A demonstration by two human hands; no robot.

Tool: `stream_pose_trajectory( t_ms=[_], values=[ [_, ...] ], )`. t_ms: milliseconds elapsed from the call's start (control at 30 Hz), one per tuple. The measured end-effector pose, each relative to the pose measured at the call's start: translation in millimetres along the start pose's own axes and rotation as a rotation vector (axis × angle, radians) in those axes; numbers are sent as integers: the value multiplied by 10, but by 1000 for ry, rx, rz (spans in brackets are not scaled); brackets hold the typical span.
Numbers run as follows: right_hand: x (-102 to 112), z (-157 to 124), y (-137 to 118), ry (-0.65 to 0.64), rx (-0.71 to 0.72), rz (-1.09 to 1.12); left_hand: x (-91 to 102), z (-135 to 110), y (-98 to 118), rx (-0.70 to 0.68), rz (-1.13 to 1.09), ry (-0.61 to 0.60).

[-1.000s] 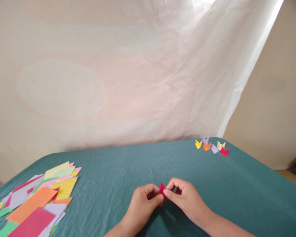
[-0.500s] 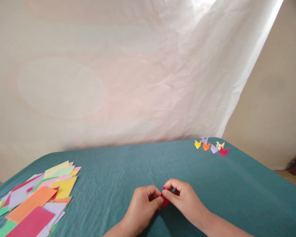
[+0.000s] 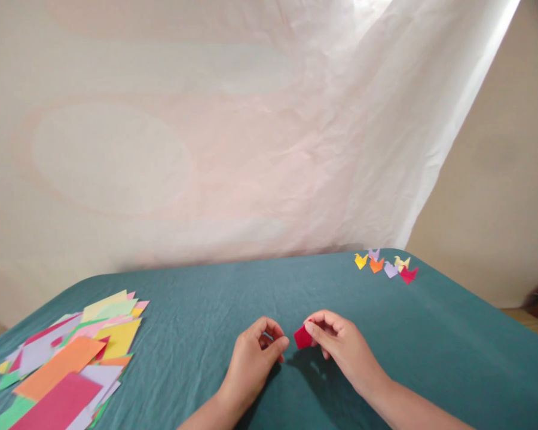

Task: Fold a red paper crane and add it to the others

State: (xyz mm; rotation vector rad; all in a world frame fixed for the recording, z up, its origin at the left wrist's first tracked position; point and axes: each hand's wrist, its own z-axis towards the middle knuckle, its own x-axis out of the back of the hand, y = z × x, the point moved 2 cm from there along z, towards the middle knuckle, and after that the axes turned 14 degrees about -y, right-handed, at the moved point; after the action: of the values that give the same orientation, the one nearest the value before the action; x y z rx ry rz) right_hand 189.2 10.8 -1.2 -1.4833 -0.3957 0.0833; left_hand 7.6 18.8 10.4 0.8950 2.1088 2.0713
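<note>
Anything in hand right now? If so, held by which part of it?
Yes: the right grip pinches a small folded red paper at its right-hand edge. The left grip shows nothing held.

Two hands (image 3: 254, 352), one folded red paper (image 3: 302, 338), six paper birds (image 3: 376, 266).

table (image 3: 206, 304) left: paper sheets (image 3: 61, 367) | table far right: paper birds (image 3: 376, 266) | in right hand (image 3: 341, 346): folded piece (image 3: 302, 338)

Folded paper (image 3: 302, 338), lower centre: red. Tablecloth (image 3: 233, 298): plain teal. Origami birds (image 3: 390, 270), right: yellow, orange, lilac, cream, red.
</note>
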Motion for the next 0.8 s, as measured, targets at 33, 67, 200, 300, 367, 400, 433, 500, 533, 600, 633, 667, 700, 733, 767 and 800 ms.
stream_pose_trajectory(
  t_ms=[33, 67, 200, 300, 367, 400, 433, 500, 533, 600, 633, 667, 700, 733, 767, 800],
  values=[
    [2, 7, 18, -6, -4, 21, 3, 0, -6, -7, 1, -8],
    [0, 11, 28, -14, -3, 34, -1, -1, -9, -13, 7, -22],
    [-19, 2, 21, -42, 22, 30, -46, -20, 15, -33, 44, -41],
    [-25, -9, 4, -49, 33, 9, -63, -40, 51, -26, 66, -32],
    [-25, -13, -2, -47, 31, 7, -61, -48, 66, -18, 63, -28],
    [-27, -14, -4, -48, 29, 8, -59, -49, 68, -20, 52, -28],
    [-29, -15, -7, -52, 28, 11, -56, -48, 67, -26, 35, -32],
    [-40, -17, -15, -68, 30, 22, -53, -42, 57, -43, -2, -42],
    [-49, -19, -24, -79, 32, 28, -53, -39, 49, -51, -20, -48],
    [-67, -27, -50, -100, 37, 38, -55, -35, 36, -63, -44, -60],
    [-77, -33, -68, -109, 40, 40, -56, -36, 32, -68, -47, -64],
    [-87, -40, -87, -117, 44, 37, -58, -37, 30, -71, -42, -68],
    [-95, -47, -106, -122, 49, 32, -60, -39, 28, -73, -31, -70],
    [-102, -53, -124, -127, 57, 25, -61, -40, 28, -73, -20, -70],
    [-107, -58, -140, -129, 67, 16, -61, -39, 25, -70, -13, -69],
    [-110, -62, -151, -128, 78, 8, -62, -35, 20, -62, -16, -68]
  ],
)
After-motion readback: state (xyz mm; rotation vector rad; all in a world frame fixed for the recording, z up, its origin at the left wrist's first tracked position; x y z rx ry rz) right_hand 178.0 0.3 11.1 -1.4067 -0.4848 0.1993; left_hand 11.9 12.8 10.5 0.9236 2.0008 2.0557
